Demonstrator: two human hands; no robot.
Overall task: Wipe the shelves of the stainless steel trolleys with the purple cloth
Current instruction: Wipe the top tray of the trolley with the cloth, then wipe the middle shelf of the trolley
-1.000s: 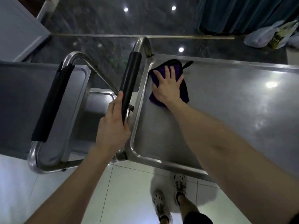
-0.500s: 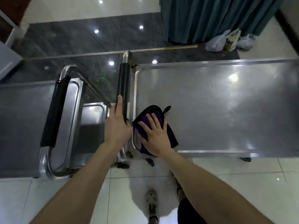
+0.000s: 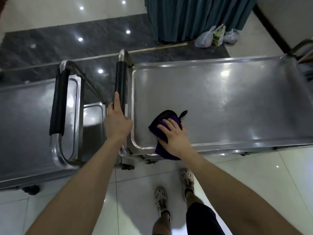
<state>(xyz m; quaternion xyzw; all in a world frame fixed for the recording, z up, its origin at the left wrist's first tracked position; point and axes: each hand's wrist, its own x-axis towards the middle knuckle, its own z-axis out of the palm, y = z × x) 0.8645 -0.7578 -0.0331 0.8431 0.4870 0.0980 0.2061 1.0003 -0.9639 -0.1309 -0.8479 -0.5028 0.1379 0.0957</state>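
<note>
Wiping stroke under way on the top shelf (image 3: 220,107) of the right-hand trolley; your right grip (image 3: 174,135) is pressing flat, fingers straight and apart, on the purple cloth (image 3: 160,148), which is lying near the shelf's near left corner, overlapping the rim; your left grip (image 3: 117,122) is clamping the black handle (image 3: 120,77), probably steadying the trolley; the next move is likely calling for even sweeps rightward.

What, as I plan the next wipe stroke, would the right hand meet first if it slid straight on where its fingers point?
The right hand points leftward across bare trolley shelf, so it would probably meet the raised rim first, before the black handle grip. The exact spot is unclear.
</note>
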